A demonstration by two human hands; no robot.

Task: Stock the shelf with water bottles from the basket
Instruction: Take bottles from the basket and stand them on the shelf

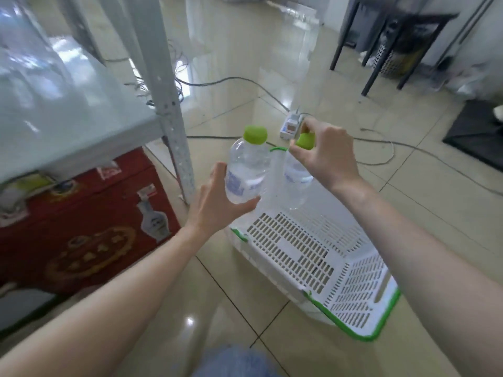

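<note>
red cardboard marks the far left: a printed box (81,219) sits on the floor under the shelf (68,126), whose pale, glossy board runs out to a sharp front edge and ends at a perforated metal post (174,126). blurred clear shapes stand on that board at the upper left, too smeared to name. open tiled floor (272,77), smooth and reflective, lies right of the post.

just right of the post, the left hand (217,205) cups the lower body of a clear plastic water bottle (246,170) from the side and beneath, fingers curled partway round it, the bottle upright with a round lime-green cap and a pale blue label. close beside it, nearly touching, hangs a second bottle (296,180) of the same make; the right hand (329,156) pinches its green cap from above with fingertips closed tight, the body dangling free below.

both bottles are lifted above the far end of the basket (353,295), a white slotted plastic tub with green rim trim, resting on the floor and looking emptied; its near right corner flares outward. behind the hands a white power strip (291,127) and loose grey cables (381,148) trail across the tiles. dark table legs (381,50) stand at the upper right, well apart from the basket.
</note>
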